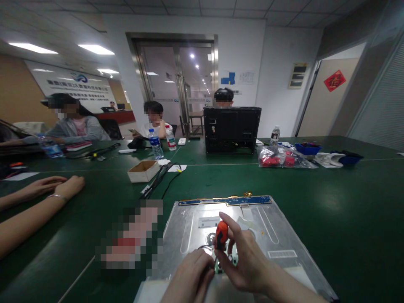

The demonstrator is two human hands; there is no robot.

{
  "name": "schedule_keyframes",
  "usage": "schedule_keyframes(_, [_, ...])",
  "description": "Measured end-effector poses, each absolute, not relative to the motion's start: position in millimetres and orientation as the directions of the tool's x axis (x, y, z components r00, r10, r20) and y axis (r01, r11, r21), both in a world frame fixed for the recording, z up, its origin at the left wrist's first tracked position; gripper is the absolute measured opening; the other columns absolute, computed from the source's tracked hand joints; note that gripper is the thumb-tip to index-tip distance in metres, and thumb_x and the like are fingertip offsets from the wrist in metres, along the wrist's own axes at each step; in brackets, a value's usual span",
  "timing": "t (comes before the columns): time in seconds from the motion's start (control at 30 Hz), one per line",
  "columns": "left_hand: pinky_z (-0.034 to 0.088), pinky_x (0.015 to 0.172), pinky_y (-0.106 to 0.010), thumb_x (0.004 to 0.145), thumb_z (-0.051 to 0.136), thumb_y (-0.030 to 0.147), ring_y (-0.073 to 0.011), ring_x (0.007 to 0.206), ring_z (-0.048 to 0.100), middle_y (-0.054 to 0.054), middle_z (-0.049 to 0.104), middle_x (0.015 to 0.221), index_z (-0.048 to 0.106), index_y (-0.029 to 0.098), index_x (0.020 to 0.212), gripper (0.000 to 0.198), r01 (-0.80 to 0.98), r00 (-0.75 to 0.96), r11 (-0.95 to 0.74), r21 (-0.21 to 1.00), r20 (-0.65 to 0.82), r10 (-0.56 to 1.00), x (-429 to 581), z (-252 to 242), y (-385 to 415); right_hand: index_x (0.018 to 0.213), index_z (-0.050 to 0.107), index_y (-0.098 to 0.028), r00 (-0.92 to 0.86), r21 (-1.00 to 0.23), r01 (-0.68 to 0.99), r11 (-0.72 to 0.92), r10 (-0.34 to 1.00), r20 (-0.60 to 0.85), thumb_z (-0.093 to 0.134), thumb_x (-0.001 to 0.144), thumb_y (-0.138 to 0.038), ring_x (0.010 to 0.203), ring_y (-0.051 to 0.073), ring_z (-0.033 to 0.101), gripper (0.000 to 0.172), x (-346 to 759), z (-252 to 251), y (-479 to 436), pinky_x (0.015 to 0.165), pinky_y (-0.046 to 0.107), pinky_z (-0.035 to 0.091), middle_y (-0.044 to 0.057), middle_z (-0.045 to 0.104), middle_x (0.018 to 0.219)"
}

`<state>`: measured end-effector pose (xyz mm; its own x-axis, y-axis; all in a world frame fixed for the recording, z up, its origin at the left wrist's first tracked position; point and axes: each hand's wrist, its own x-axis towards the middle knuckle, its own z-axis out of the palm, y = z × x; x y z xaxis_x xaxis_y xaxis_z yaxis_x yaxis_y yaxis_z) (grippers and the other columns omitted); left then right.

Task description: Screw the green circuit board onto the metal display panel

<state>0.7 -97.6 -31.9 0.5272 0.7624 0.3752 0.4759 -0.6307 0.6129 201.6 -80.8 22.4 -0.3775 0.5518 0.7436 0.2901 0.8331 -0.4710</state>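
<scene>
My right hand (248, 256) is closed round a screwdriver (221, 234) with an orange and black handle, which stands nearly upright. Below it, a small green circuit board (234, 257) shows partly between my hands; the screwdriver's tip is hidden. Curled fingers of my left hand (195, 271) rest beside that board, close to a dark cable, and whatever they pinch is out of sight. Both hands are over the silver metal back of a display panel (268, 225). Along its far edge runs a narrow blue circuit board (221, 201).
Another person's hands (67, 187) rest on the green table (328, 198) at the left. A small open box (143, 171) and black cables (158, 181) lie beyond the panel. Farther back stand a black monitor (232, 129), bottles (155, 144) and a plastic bag (284, 158) with red items.
</scene>
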Motion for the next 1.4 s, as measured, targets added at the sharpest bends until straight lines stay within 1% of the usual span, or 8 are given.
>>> schedule_keyframes(0.2, [0.05,0.08,-0.03,0.094,0.05,0.01,-0.0225,0.093,0.068,-0.005,0.072,0.104,0.061,0.024,0.104,0.021,0.457,0.527,-0.649,0.609,0.402,0.749,1.1,-32.6,-96.0,0.159,0.015,-0.025,-0.374,-0.475,0.277,0.835,0.55,0.747,0.049,0.097,-0.02,0.06,0.018,0.064,0.071,201.5,20.5,-78.2,0.051,0.028,0.051,0.005,0.072,0.089])
schedule_keyframes(0.43, [0.05,0.074,-0.029,0.094,0.052,0.012,-0.0231,0.085,0.067,-0.006,0.071,0.093,0.063,0.023,0.099,0.017,0.492,0.503,-0.652,0.577,0.423,0.754,1.0,-36.2,-96.2,0.157,0.018,-0.028,-0.356,-0.423,0.319,0.848,0.521,0.775,0.049,0.103,-0.028,0.056,0.016,0.062,0.062,199.6,20.2,-76.9,0.049,0.026,0.048,0.003,0.072,0.087])
schedule_keyframes(0.6, [0.051,0.082,-0.03,0.095,0.05,0.011,-0.0234,0.094,0.068,-0.006,0.071,0.104,0.062,0.025,0.106,0.021,0.471,0.508,-0.645,0.602,0.413,0.756,1.6,-37.4,-96.4,0.158,0.015,-0.027,-0.392,-0.452,0.323,0.831,0.552,0.736,0.053,0.099,-0.025,0.061,0.018,0.065,0.07,202.4,19.0,-78.3,0.053,0.029,0.051,0.006,0.073,0.094])
schedule_keyframes(0.77, [0.05,0.077,-0.029,0.097,0.049,0.014,-0.0223,0.087,0.068,-0.005,0.071,0.097,0.062,0.023,0.1,0.016,0.457,0.51,-0.654,0.603,0.424,0.748,1.0,-37.9,-95.7,0.16,0.01,-0.025,-0.431,-0.502,0.281,0.818,0.574,0.696,0.052,0.095,-0.018,0.065,0.019,0.066,0.077,205.0,18.4,-80.0,0.054,0.029,0.052,0.009,0.073,0.1])
schedule_keyframes(1.0, [0.051,0.078,-0.03,0.097,0.05,0.015,-0.0238,0.089,0.068,-0.008,0.072,0.098,0.065,0.022,0.099,0.017,0.522,0.522,-0.627,0.579,0.364,0.771,0.0,-34.1,-96.9,0.157,0.016,-0.025,-0.404,-0.462,0.327,0.824,0.564,0.72,0.056,0.095,-0.017,0.061,0.017,0.065,0.074,203.4,16.8,-79.2,0.055,0.03,0.054,0.005,0.073,0.093])
schedule_keyframes(1.1, [0.052,0.079,-0.031,0.095,0.05,0.013,-0.0244,0.089,0.068,-0.008,0.072,0.097,0.066,0.022,0.1,0.019,0.531,0.494,-0.613,0.586,0.374,0.785,0.2,-36.0,-97.9,0.156,0.015,-0.026,-0.391,-0.453,0.33,0.828,0.556,0.733,0.06,0.095,-0.018,0.06,0.017,0.065,0.076,202.0,17.0,-79.1,0.055,0.028,0.054,0.003,0.072,0.091])
schedule_keyframes(1.2, [0.054,0.078,-0.032,0.093,0.052,0.013,-0.0249,0.088,0.068,-0.008,0.072,0.096,0.067,0.023,0.1,0.019,0.528,0.472,-0.614,0.587,0.399,0.786,0.6,-37.4,-97.6,0.155,0.017,-0.026,-0.367,-0.418,0.344,0.841,0.531,0.764,0.059,0.097,-0.021,0.058,0.017,0.066,0.072,200.9,16.0,-78.1,0.054,0.028,0.054,0.002,0.072,0.087])
schedule_keyframes(1.4, [0.055,0.08,-0.031,0.096,0.055,0.019,-0.0246,0.087,0.068,-0.008,0.072,0.094,0.068,0.023,0.101,0.015,0.518,0.471,-0.604,0.606,0.388,0.792,1.5,-32.9,-97.8,0.154,0.02,-0.027,-0.372,-0.383,0.342,0.858,0.498,0.783,0.056,0.099,-0.024,0.06,0.018,0.068,0.066,200.8,17.0,-78.2,0.053,0.029,0.054,0.003,0.073,0.088])
